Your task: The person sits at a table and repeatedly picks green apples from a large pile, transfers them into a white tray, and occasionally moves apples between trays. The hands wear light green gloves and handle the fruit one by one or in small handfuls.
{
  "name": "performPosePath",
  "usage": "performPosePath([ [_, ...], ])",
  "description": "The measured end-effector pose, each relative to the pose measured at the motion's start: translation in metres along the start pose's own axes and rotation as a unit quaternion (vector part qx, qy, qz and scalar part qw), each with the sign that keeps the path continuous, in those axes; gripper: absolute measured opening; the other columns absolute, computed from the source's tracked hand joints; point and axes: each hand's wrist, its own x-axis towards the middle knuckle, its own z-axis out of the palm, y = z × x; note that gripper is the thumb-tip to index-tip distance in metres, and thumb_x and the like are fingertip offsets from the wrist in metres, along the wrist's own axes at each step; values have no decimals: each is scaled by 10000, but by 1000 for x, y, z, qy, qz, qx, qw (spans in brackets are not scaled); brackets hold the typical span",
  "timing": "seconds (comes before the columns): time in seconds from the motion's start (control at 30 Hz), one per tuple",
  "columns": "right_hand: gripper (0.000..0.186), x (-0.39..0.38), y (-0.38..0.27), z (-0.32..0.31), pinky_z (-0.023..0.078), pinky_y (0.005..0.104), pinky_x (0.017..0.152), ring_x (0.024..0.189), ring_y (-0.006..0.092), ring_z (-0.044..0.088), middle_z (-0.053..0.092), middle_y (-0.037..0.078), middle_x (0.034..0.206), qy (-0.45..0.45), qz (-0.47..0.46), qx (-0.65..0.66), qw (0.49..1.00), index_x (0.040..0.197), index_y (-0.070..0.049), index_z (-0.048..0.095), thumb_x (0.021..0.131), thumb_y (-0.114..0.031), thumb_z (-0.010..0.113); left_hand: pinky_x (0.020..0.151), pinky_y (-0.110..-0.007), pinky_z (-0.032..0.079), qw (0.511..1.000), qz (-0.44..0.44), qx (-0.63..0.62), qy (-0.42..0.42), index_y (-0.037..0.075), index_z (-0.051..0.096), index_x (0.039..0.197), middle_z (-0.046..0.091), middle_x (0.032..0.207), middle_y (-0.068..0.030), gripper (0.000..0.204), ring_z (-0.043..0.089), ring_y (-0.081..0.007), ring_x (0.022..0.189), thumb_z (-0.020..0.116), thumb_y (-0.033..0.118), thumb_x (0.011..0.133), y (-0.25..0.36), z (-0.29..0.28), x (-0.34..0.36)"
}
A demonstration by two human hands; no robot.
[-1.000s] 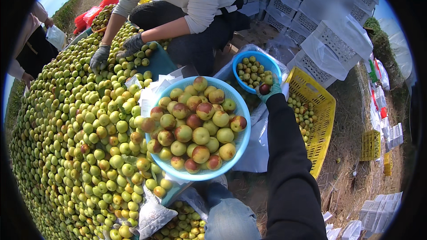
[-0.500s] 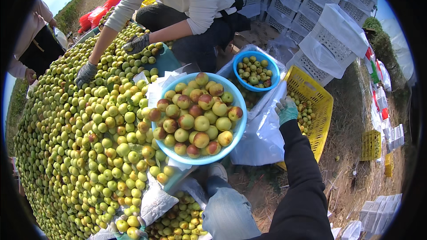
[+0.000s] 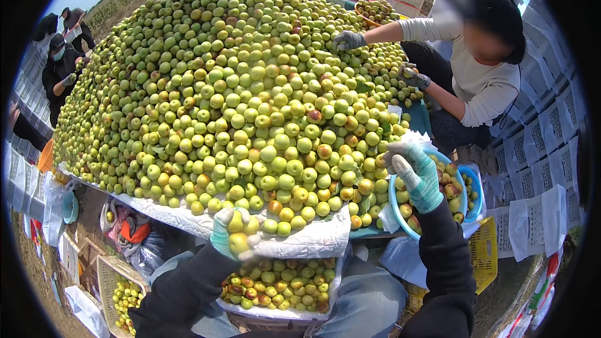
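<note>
A large heap of green jujubes (image 3: pixel 250 106), some blushed red, fills the middle. At its near edge my left hand (image 3: pixel 226 238), in a pale green-coated glove, is closed round a few jujubes (image 3: pixel 238 242). Below it stands a lined crate of jujubes (image 3: pixel 282 285) between my knees. My right hand (image 3: pixel 418 178), gloved alike, hovers at the heap's right edge over the rim of a light blue basket (image 3: pixel 395 203). Its fingers and thumb are apart, and nothing shows in them. Redder jujubes (image 3: pixel 452 189) lie in that basket, partly hidden by my hand.
A person in a pale top (image 3: pixel 488 81) crouches at right, both gloved hands on the heap. A smaller blue basin (image 3: pixel 474 191) and a yellow crate (image 3: pixel 483 253) stand right. Stacked white crates (image 3: pixel 538 156) line the right side. A pale crate (image 3: pixel 113 281) holds jujubes at lower left.
My view has swung left onto the heap. My right hand has moved from the yellow crate to the blue basket's edge. The left holds jujubes in both frames.
</note>
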Motion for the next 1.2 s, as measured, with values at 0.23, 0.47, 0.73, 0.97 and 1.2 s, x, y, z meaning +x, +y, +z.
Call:
performPosePath([
  [0.23,541,224,85,130,406,375,1005,1185,334,514,532,218,1264,-23,-94,-389,916,1321,-9,447,858,-212,639,382,-275,454,996,49,72,33,122,518,920,474,1054,-94,385,534,-210,730,562,499,859,18,-10,24],
  [0.47,569,319,90,225,382,561,988,1226,310,452,465,73,1325,-101,-5,-524,846,1329,-296,445,812,-378,667,361,-317,459,998,18,5,66,100,562,927,512,1070,-137,379,562,-249,717,618,460,823,32,-17,18],
  [0.73,350,314,89,223,487,435,767,899,283,619,649,96,898,3,-89,-595,799,961,-139,573,810,-443,656,383,-335,468,998,8,-40,41,109,579,920,518,1067,-135,378,562,-248,682,601,476,828,47,-19,20],
  [0.97,324,332,89,234,484,431,857,997,358,591,608,178,1016,-113,-143,-412,893,1131,-134,558,848,-268,638,393,-351,464,994,-20,-93,60,133,566,965,497,1098,-106,360,554,-260,714,597,471,844,45,-25,27],
  [1.2,399,337,52,243,451,428,953,1132,321,546,574,147,1207,-320,40,-631,706,1205,-206,575,816,-261,644,394,-354,501,990,-52,-124,40,120,565,951,513,1088,-101,374,570,-266,735,605,477,849,42,-31,36],
])
